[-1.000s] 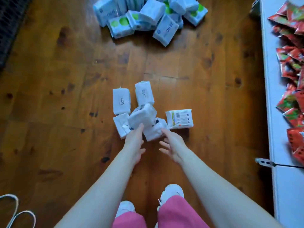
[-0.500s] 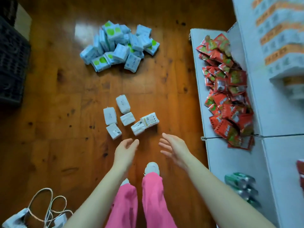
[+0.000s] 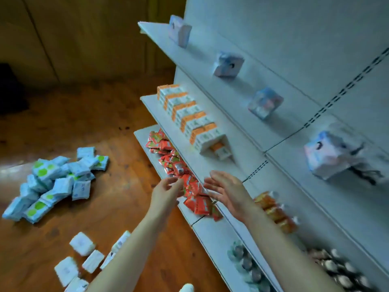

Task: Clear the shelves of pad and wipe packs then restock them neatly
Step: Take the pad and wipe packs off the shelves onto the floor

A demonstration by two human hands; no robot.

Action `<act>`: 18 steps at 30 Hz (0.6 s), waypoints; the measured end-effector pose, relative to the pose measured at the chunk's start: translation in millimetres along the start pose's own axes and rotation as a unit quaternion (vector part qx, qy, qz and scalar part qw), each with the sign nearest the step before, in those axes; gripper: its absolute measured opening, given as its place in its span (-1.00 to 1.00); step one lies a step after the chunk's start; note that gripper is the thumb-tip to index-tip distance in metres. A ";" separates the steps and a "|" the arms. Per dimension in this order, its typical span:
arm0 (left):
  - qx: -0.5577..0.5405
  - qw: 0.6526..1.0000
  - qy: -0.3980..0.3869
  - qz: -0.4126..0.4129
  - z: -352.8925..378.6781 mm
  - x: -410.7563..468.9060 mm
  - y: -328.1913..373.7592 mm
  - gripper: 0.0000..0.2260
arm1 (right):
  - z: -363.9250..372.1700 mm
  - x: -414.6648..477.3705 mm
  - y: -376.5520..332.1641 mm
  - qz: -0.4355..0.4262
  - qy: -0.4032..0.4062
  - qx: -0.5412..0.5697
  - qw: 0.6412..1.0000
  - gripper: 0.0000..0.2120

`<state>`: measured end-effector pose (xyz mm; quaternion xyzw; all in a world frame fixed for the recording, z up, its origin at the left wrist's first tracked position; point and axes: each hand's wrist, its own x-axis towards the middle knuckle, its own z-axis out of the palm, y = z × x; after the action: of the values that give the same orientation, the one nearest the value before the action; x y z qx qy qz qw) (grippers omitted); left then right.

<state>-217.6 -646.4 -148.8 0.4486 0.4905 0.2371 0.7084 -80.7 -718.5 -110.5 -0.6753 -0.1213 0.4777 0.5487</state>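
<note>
My left hand [image 3: 166, 191] and my right hand [image 3: 229, 191] are raised, empty, fingers apart, in front of the lowest shelf [image 3: 189, 213]. A heap of red packs [image 3: 176, 167] lies on that shelf, just beyond my fingertips. Orange-and-white boxes [image 3: 189, 114] stand in a row on the shelf above. Several pale pink-blue packs [image 3: 228, 64] sit spaced along the top shelf. On the wooden floor lie a pile of blue packs with green dots [image 3: 56, 182] at left and several small white packs [image 3: 82, 246] near my left forearm.
Orange-wrapped packs [image 3: 275, 211] and silvery-green items [image 3: 246, 262] fill the lower right shelves. A dark object [image 3: 10, 87] sits at the far left by the wooden wall. The tip of a white shoe [image 3: 187, 288] shows at the bottom edge.
I have risen from the white packs on the floor and turned right to the shelves. Both hands lifted away empty and now hover by the red packs.
</note>
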 end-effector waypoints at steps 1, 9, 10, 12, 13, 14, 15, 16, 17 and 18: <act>0.004 1.000 -0.026 0.015 26.8 1.8 15.7 -0.84 | -19.2 -1.3 -20.1 -0.027 0.009 -0.003 1.000 -0.95; 0.033 0.982 -0.159 0.096 190.9 7.2 93.8 -0.95 | -160.5 2.3 -125.1 -0.172 0.139 -0.012 0.975 -0.92; 0.036 0.980 -0.171 0.096 204.0 7.7 98.2 -0.95 | -175.5 2.9 -131.6 -0.185 0.161 -0.022 0.969 -0.93; 0.048 0.975 -0.193 0.097 226.1 9.3 104.4 -0.94 | -207.1 4.8 -140.8 -0.205 0.220 -0.022 0.953 -0.94; 0.057 0.973 -0.203 0.099 235.7 10.2 106.8 -0.94 | -223.6 5.0 -143.7 -0.211 0.254 -0.019 0.944 -0.94; 0.065 0.970 -0.211 0.099 245.5 11.4 109.2 -0.93 | -240.1 4.3 -145.7 -0.214 0.286 -0.019 0.934 -0.94; 0.074 0.967 -0.220 0.100 255.1 13.1 111.4 -0.92 | -256.0 3.4 -145.8 -0.214 0.314 -0.021 0.925 -0.93; 0.080 0.964 -0.230 0.102 264.3 15.1 113.9 -0.92 | -270.2 2.4 -144.2 -0.213 0.338 -0.021 0.917 -0.91; 0.088 0.960 -0.243 0.105 273.7 17.4 116.7 -0.91 | -283.1 2.0 -140.9 -0.209 0.360 -0.026 0.909 -0.90; 0.099 0.955 -0.256 0.109 282.7 19.5 119.9 -0.91 | -293.3 1.4 -136.8 -0.203 0.380 -0.030 0.902 -0.91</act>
<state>59.4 -687.0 -21.2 0.6130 0.2619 0.1405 0.7321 197.7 -850.5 -11.1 -0.7823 -0.0525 0.0593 0.6178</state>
